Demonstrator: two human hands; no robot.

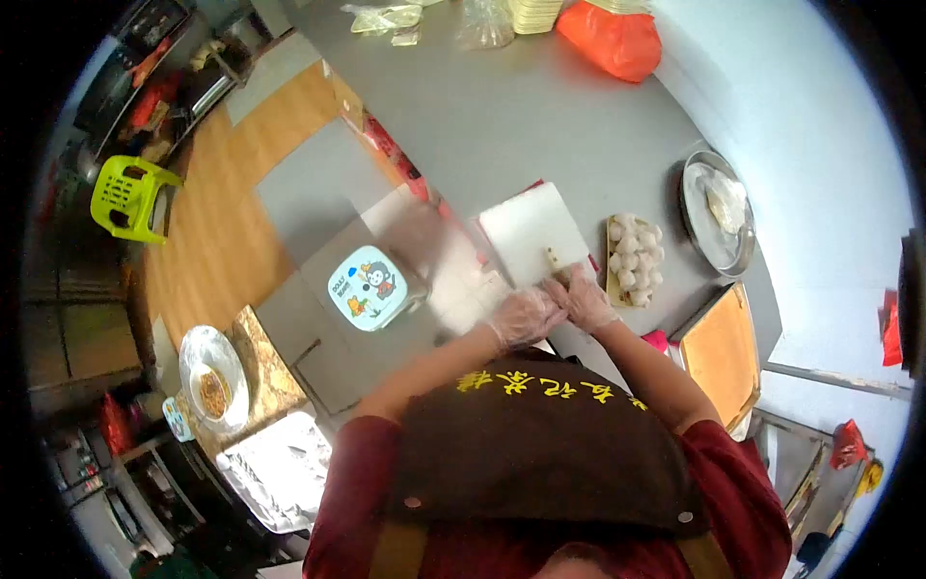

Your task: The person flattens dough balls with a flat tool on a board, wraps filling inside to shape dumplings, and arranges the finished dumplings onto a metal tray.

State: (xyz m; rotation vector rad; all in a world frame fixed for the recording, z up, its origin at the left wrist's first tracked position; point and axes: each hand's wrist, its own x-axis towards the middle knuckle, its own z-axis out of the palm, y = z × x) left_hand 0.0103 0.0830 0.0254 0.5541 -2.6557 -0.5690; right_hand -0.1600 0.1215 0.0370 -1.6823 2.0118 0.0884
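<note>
Both hands wear clear plastic gloves and meet at the near edge of a white sheet or board (535,227) on the grey table. My left hand (526,317) has its fingers curled in against the other hand; what lies between them is too small to tell. My right hand (585,299) is bent over the sheet's near corner, its fingers pressed together. Just beyond its fingertips a small pale piece with dark dots (553,258) lies on the sheet. Right of the sheet, a tray of white round balls (635,261) stands close to my right hand.
A metal pan (704,246) holding a plastic bag and a wooden-topped board (721,357) are on the right. A red bag (612,41) sits at the far edge. Left are a cartoon-lidded box (368,288), a plate with a bowl (210,391) and a green chair (130,200).
</note>
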